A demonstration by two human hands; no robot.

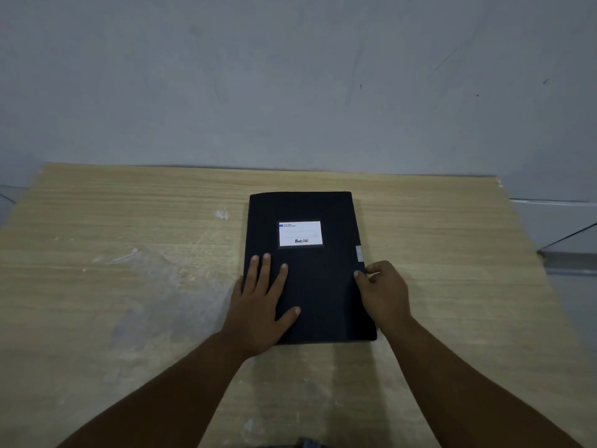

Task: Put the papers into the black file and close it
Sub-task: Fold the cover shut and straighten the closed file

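Two hands on closed black file (307, 266), frame centre, on table (129, 253): left hand (263, 305) spread flat steadying cover; right hand (384, 291) pinching right edge, likely fastening it.

1. Setting: a plain indoor work area of the office or study type; the exact kind of room cannot be told.
2. Work surface: a light wood-grain laminate table (129, 221) with pale scuffs and smears on its left half.
3. Backdrop: a bare grey wall (290, 76) directly beyond the table's far edge, marked with faint scratches and small dark specks.
4. Stationery: a closed black file (323, 286) with a white printed label (300, 233) lies flat on the table.
5. Surroundings: pale floor (555, 221) with dark lines shows past the table's right edge.
6. Lighting: dim and even.
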